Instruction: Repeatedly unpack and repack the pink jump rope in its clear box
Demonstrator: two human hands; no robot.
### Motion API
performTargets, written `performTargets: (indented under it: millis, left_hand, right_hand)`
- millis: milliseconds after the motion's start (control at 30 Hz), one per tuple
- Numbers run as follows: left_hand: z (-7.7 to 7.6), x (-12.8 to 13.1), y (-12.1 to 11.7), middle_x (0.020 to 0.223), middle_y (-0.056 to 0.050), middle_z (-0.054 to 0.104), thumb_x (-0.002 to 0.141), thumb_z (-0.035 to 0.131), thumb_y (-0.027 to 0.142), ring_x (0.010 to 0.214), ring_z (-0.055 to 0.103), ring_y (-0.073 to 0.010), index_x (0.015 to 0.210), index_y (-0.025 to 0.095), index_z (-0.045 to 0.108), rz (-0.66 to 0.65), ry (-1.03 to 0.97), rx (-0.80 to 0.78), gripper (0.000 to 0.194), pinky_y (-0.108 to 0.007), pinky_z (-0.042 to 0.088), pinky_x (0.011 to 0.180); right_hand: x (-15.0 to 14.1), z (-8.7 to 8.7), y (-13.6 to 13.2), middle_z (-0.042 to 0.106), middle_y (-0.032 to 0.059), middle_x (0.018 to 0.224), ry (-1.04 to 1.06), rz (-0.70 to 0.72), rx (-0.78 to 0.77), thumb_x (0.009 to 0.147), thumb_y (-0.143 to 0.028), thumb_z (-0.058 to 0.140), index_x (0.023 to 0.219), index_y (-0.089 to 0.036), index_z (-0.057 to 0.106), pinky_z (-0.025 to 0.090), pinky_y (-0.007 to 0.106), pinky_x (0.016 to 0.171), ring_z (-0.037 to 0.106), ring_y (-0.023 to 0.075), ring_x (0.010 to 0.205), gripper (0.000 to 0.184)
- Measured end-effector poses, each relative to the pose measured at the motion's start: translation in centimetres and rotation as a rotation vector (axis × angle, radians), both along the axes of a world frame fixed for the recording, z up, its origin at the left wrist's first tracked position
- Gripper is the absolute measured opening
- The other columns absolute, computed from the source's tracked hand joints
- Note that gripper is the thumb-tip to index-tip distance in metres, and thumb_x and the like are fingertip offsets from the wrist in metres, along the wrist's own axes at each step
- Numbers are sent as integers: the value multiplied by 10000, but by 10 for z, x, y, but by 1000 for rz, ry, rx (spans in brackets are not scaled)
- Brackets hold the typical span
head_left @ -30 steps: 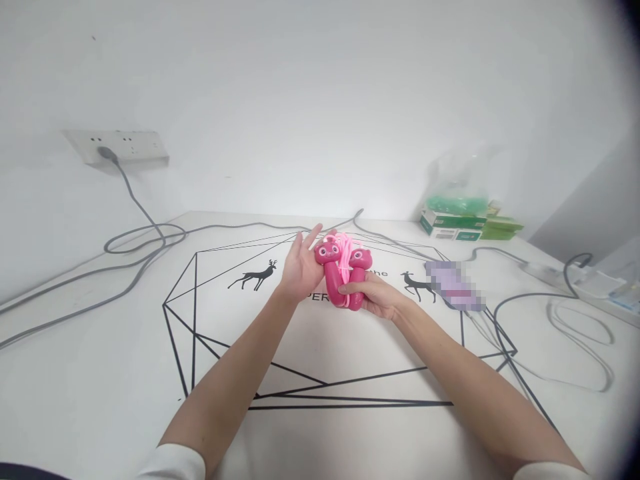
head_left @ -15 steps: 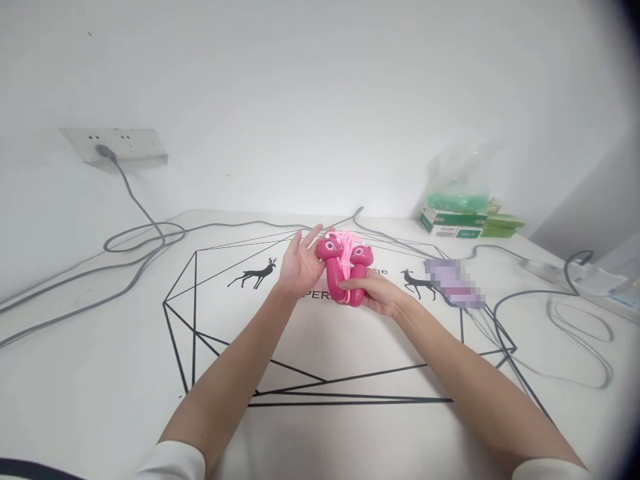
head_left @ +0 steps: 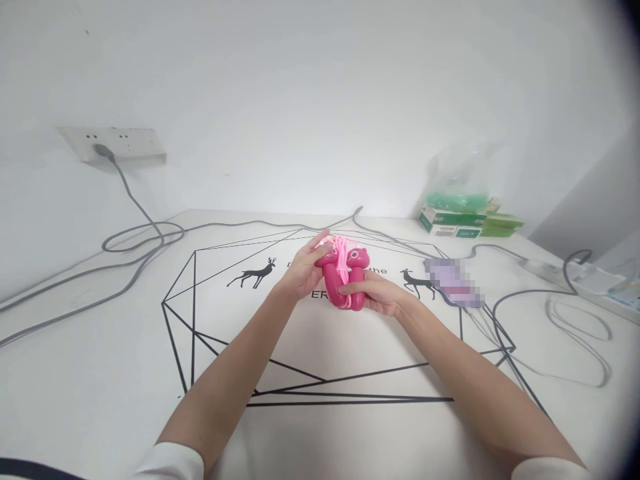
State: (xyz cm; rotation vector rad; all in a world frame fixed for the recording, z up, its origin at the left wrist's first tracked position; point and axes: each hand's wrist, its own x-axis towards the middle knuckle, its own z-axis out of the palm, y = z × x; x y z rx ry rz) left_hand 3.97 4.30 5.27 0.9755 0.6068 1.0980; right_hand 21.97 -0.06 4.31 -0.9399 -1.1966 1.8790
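Note:
A skipping rope (head_left: 342, 261) is held up over the middle of the table, its light pink cord bundled between two dark pink handles with animal-head tops and round eyes. My right hand (head_left: 383, 293) grips the lower part of the handles, thumb across the front. At the left handle's head, my left hand (head_left: 303, 270) is closed, with the thumb over the front and fingers partly hidden behind.
The white table mat (head_left: 320, 347) carries black lines and deer prints. A purple, blurred-out item (head_left: 453, 281) lies to the right. Green-and-white boxes (head_left: 453, 223) with a plastic bag stand at the back right. Grey cables (head_left: 135, 287) run across the left; a wall socket (head_left: 135, 143) is above.
My left hand has closed from an open, spread palm onto the left handle's head. The skipping rope has shifted slightly left and turned a little; my right hand keeps its grip.

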Motion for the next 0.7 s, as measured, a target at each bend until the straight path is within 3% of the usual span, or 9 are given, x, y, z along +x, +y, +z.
performTargets:
  millis: [100,267,467,700]
  left_hand:
    - [2,-4,-1,1034,-63,717,818,757,238,769,682,-150,1457,241,456,-68,73,15,707,-283,569,738]
    - [3,-4,-1,953,-78,717,791,712,193,714,655,-157,1280,167,617,-122,127,67,499,-255,529,627]
    - [-2,6,0,813,-25,674,720,724,169,668,614,-133,1071,153,653,42,13,35,359,-242,507,614]
    - [-11,12,3,849,-23,685,677,754,165,712,626,-157,1055,180,635,266,-113,11,396,-278,518,663]
  right_hand:
    - [5,0,1,754,84,959,-21,49,19,654,-165,849,977,-169,758,611,257,690,711,205,839,335]
    - [11,1,2,753,74,855,-90,134,45,672,-205,852,921,-152,759,596,243,669,702,175,749,271]
    - [15,7,4,746,123,996,-46,137,58,735,-264,837,1048,-128,708,629,327,759,722,213,847,365]
    - [16,11,5,732,119,1098,-14,44,74,841,-343,748,1119,-170,654,614,424,886,717,242,963,340]
